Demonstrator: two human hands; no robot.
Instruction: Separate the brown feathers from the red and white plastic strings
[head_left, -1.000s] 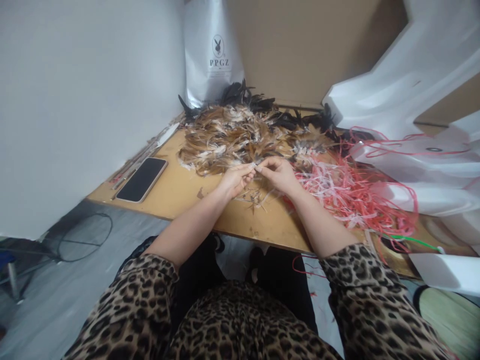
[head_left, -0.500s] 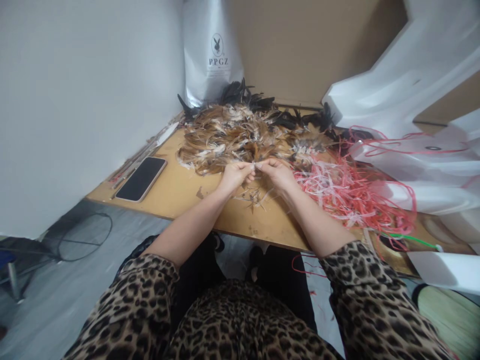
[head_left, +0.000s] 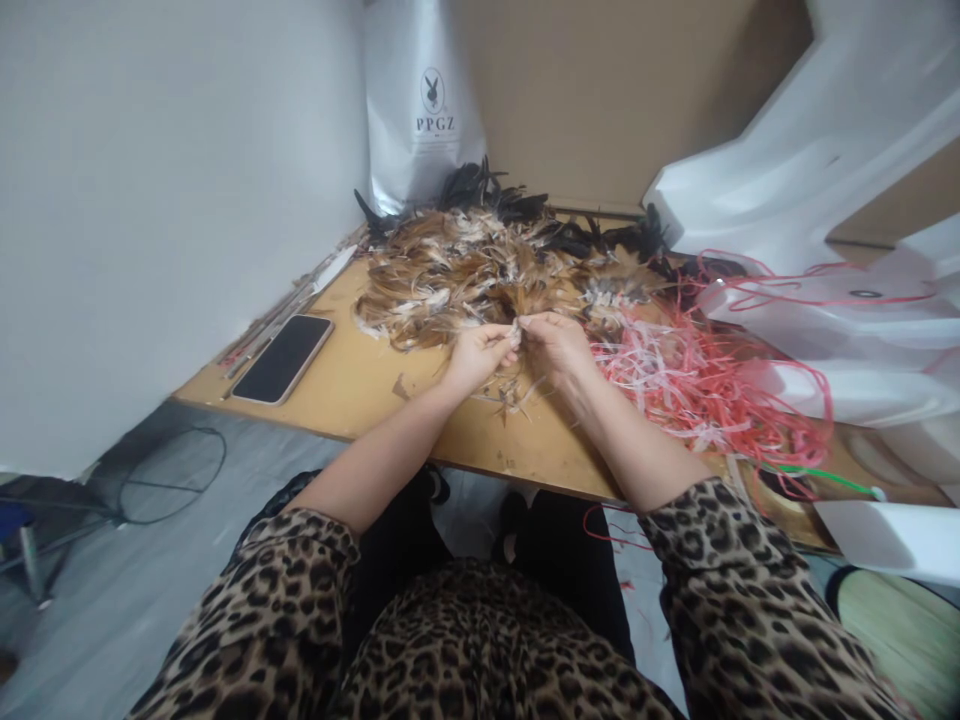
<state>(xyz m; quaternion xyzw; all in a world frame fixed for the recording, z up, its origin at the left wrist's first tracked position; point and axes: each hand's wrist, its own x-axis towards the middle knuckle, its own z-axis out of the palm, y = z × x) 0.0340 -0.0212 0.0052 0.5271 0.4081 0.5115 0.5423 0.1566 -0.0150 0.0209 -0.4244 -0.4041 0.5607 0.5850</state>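
Left hand (head_left: 480, 352) and right hand (head_left: 551, 345): fingertips pinched together on small feather (head_left: 517, 328), between both, at near edge of feather pile (head_left: 480, 270) on tabletop (head_left: 360, 380).

- Left of the left hand (head_left: 474, 357): bare bench (head_left: 352, 385) up to the phone (head_left: 282, 358).
- Beyond both grips: feather pile (head_left: 480, 270) blocks.
- Right of the right hand (head_left: 556, 347): tangled red strips (head_left: 705, 385), white bags (head_left: 810, 190).
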